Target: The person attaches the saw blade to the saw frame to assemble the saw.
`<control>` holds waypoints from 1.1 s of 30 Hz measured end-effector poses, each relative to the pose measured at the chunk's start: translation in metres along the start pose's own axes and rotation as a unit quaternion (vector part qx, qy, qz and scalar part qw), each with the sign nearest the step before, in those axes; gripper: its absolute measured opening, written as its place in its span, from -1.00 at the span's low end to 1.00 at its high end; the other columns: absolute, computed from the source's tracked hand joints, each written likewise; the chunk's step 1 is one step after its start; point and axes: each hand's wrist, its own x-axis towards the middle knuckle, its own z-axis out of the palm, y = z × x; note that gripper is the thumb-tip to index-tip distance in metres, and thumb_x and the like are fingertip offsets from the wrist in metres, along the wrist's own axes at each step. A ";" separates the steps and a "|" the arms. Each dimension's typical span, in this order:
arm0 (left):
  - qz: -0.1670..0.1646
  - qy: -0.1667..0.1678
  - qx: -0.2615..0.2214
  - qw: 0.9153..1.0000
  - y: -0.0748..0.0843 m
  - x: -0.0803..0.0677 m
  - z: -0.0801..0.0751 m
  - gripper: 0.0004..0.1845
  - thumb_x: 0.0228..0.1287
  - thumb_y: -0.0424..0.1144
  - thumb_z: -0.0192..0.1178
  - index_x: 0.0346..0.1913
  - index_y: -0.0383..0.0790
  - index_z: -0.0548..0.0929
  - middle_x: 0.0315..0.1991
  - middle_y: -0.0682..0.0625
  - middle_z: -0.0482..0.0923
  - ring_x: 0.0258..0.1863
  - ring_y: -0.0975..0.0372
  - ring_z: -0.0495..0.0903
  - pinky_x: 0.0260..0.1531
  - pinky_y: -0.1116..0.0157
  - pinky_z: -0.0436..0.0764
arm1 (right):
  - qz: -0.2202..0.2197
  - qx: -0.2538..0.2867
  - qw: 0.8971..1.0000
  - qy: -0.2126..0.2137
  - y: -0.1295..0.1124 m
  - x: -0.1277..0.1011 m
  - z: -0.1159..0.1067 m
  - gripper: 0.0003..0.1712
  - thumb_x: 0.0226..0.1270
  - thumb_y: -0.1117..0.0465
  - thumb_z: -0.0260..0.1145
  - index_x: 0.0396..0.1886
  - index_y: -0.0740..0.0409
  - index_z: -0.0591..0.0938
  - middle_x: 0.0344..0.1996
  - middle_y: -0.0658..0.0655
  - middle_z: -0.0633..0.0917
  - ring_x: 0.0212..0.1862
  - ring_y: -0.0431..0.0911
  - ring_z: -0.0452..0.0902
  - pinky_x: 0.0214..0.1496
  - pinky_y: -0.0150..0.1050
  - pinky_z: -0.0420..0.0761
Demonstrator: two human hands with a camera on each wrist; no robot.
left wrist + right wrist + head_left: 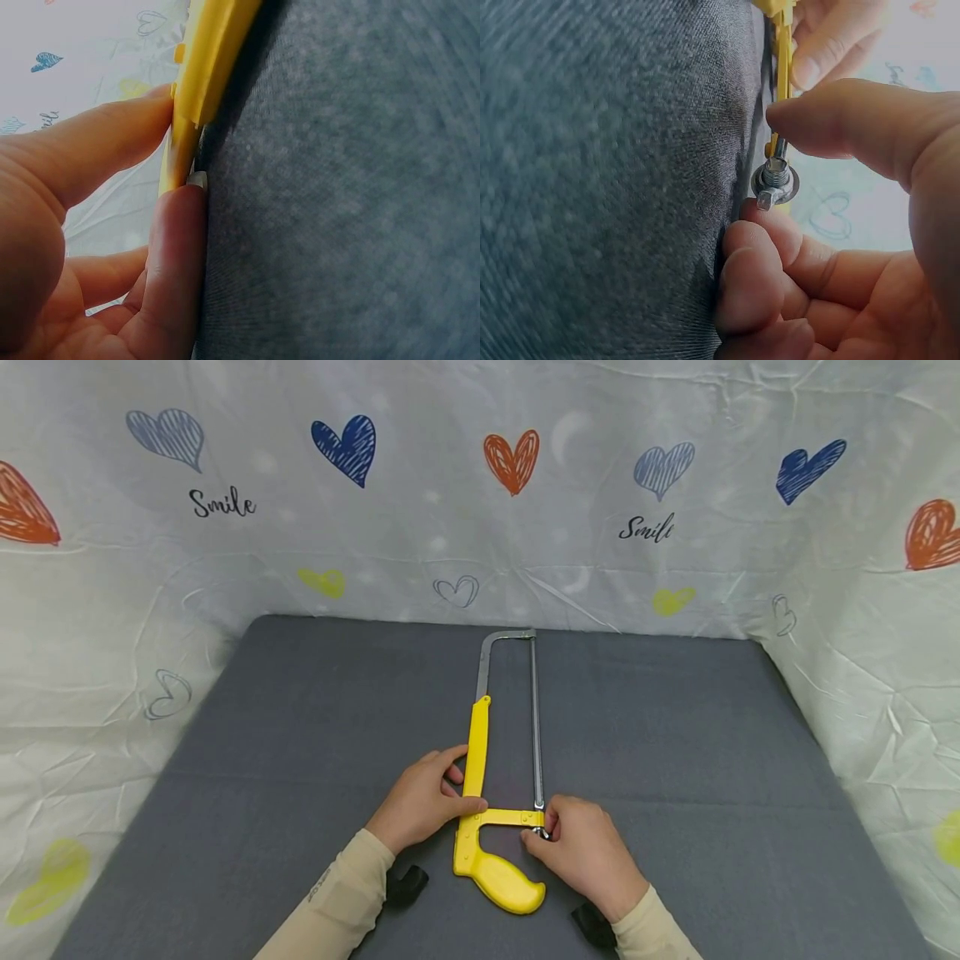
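Observation:
A hacksaw [476, 752] with a yellow handle and a grey metal bow lies flat on the dark grey cloth, its bow end pointing away from me. My left hand [422, 797] holds the yellow frame at its left side, thumb on top near the crossbar and fingers along the outer edge. At the crossbar's right end, my right hand [588, 847] has its thumb and curled fingers around the metal wing nut [775, 180]. The left wrist view shows the thumb [112, 131] pressed against the yellow frame. The blade [536, 727] runs straight up from the wing nut's end.
Dark grey cloth [337, 693] covers the table. A pale sheet printed with hearts [420, 527] hangs behind and along both sides. Black wrist-camera parts [407, 887] show beside the sleeves, close to the saw's grip.

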 end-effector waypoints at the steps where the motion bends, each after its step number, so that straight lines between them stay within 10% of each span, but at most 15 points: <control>1: 0.000 0.000 0.000 1.000 0.000 0.000 0.000 -0.03 0.14 0.01 0.68 0.59 -0.08 0.47 -0.08 0.05 0.57 -0.28 0.26 0.55 -0.30 0.32 0.61 | 0.000 -0.002 1.000 0.002 0.000 0.000 0.000 -0.61 0.22 0.07 0.64 -0.56 -0.04 0.55 -0.67 -0.10 0.47 -0.66 -0.21 0.32 -0.61 -0.34 0.29; 33: -0.001 -0.002 0.000 1.000 -0.001 0.001 0.000 -0.03 0.13 0.02 0.68 0.59 -0.07 0.47 -0.08 0.05 0.57 -0.27 0.25 0.55 -0.30 0.32 0.61 | 0.013 0.044 0.999 -0.014 0.001 -0.002 -0.006 -0.77 0.23 0.16 0.47 -0.55 -0.06 0.60 -0.67 -0.12 0.54 -0.67 -0.21 0.33 -0.60 -0.34 0.30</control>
